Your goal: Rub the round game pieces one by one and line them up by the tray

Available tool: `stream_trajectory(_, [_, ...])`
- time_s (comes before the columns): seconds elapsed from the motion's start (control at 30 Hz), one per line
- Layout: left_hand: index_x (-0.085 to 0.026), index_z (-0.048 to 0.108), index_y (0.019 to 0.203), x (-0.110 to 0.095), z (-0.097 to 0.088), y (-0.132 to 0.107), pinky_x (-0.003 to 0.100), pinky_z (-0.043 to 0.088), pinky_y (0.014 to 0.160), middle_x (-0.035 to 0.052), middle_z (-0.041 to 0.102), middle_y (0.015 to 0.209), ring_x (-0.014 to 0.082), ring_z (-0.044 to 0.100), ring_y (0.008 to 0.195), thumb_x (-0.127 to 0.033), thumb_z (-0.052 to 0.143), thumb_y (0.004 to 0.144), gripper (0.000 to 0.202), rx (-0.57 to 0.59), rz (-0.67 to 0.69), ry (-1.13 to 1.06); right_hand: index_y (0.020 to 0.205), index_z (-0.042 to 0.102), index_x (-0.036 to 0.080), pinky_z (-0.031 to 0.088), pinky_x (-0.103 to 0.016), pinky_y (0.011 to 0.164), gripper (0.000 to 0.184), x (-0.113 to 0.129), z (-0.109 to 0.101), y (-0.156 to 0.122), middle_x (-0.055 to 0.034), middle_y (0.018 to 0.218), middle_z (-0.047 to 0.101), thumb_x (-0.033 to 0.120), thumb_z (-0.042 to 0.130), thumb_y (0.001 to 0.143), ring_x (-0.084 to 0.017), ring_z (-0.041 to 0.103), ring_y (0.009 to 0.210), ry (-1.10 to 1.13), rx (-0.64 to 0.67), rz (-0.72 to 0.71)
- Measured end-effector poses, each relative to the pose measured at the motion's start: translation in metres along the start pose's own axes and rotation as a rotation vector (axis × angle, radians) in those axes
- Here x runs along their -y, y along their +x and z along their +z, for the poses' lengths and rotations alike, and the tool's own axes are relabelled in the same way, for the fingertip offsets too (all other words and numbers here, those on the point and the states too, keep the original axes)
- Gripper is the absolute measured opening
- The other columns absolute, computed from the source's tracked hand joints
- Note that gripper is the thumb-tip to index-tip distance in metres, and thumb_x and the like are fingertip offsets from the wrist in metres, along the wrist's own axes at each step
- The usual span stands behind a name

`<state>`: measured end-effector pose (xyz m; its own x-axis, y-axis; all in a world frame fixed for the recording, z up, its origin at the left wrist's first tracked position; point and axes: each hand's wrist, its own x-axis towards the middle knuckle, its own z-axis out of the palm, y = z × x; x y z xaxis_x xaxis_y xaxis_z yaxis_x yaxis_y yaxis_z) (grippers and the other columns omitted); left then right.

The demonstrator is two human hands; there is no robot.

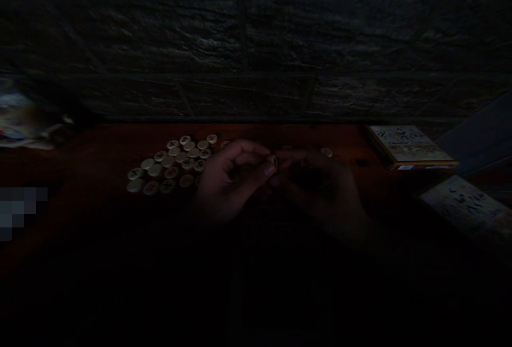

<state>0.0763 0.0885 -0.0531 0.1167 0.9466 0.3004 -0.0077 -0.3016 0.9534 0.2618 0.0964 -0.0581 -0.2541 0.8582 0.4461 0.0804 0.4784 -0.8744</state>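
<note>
My left hand (224, 179) pinches a small round xiangqi piece (272, 161) between thumb and fingers, above the middle of the table. My right hand (330, 187) meets it from the other side, its fingers curled and their tips close to the piece. Deep shadow hides the right thumb and whatever those fingers may grip. Left of my left hand lie several pale xiangqi pieces (168, 162) in slanting rows, some with red or black characters, others blank side up. Another loose piece (326, 152) lies just beyond my right hand.
The scene is very dark. A flat printed box (412, 144) lies at the right of the reddish wooden table (108, 147), with a similar printed panel (470, 203) nearer me. A stone-block wall (256, 42) rises behind. A blurred pale object (22, 117) stands far left.
</note>
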Motion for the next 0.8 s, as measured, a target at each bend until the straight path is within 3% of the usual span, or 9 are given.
stream_trajectory(0.3, [-0.021,0.066,0.102,-0.0016,-0.0007,-0.0008,0.023,0.062,0.059,0.0009,0.078,0.085,0.0138,0.074,0.064,-0.025,0.076,0.091,0.015,0.044,0.037,0.035,0.106,0.076,0.023,0.059,-0.037,0.091,0.024,-0.0003,-0.0001,-0.0008,-0.0045,0.107,0.078,0.022,0.082,0.083,-0.02,0.074,0.1,-0.043,-0.024,0.0])
stream_trajectory(0.53, [-0.02,0.064,0.103,-0.0003,-0.0039,-0.0021,0.023,0.061,0.063,0.0008,0.075,0.086,0.0139,0.073,0.07,-0.022,0.075,0.09,0.017,0.084,0.079,0.086,0.11,0.074,0.022,0.06,-0.033,0.086,0.027,0.0003,0.0003,-0.0025,-0.0037,0.109,0.078,0.022,0.081,0.084,-0.018,0.074,0.098,-0.016,0.007,-0.001])
stream_trajectory(0.8, [-0.019,0.063,0.101,-0.0029,-0.0019,-0.0023,0.02,0.059,0.061,-0.0009,0.074,0.084,0.0116,0.072,0.069,-0.021,0.074,0.089,0.016,0.065,0.002,-0.038,0.106,0.074,0.022,0.059,-0.032,0.092,0.025,0.0024,-0.0004,-0.002,-0.0019,0.106,0.077,0.016,0.081,0.084,-0.017,0.074,0.101,-0.039,-0.013,-0.064])
